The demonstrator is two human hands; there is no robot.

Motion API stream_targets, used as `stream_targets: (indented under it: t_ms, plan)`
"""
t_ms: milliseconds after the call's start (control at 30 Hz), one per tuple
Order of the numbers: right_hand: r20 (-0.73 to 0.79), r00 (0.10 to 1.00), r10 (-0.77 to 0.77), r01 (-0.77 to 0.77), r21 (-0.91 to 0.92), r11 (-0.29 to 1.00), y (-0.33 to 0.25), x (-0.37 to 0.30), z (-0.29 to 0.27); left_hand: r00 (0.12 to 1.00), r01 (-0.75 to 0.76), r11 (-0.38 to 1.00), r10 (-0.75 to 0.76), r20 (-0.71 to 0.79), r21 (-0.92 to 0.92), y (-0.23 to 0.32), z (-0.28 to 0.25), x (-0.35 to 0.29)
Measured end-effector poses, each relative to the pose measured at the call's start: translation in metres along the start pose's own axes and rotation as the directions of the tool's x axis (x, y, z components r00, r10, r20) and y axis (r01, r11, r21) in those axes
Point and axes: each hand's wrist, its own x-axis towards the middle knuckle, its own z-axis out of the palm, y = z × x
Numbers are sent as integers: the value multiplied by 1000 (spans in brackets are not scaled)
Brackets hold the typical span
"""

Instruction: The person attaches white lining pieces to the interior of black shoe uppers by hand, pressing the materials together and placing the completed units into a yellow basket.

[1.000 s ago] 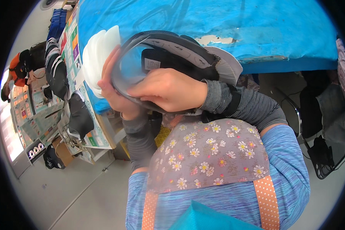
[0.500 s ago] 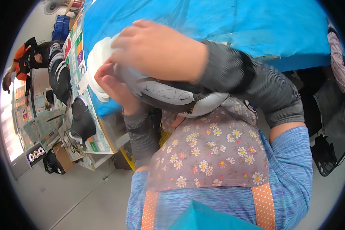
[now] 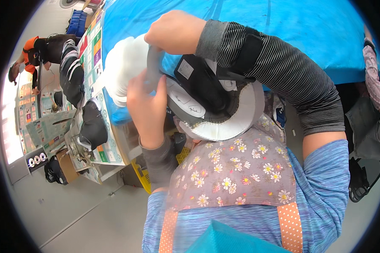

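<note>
Holding upper between your apron and blue table. Right hand clamped on grey rim; left hand at rim, blurred, closure can't tell. Best support both sides evenly, avoid kinks.

Cannot judge the hold of the left hand on the grey band, blurred together left of centre; cannot see most fingertips of the right hand, turned under at upper centre; cannot read the small white label inside the black cap-like piece; lose the blue cloth past the top edge
</note>
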Motion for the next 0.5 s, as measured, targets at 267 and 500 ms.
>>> stream_targets:
  t_ms: [267,500]
  plan:
    - [-28,998,49,-48,28,998,4,-7,4,1000,20,970,-24,12,241,5,7,16]
    - [131,986,107,-140,274,951,25,-22,3,999,-20,966,9,43,257,0,3,21]
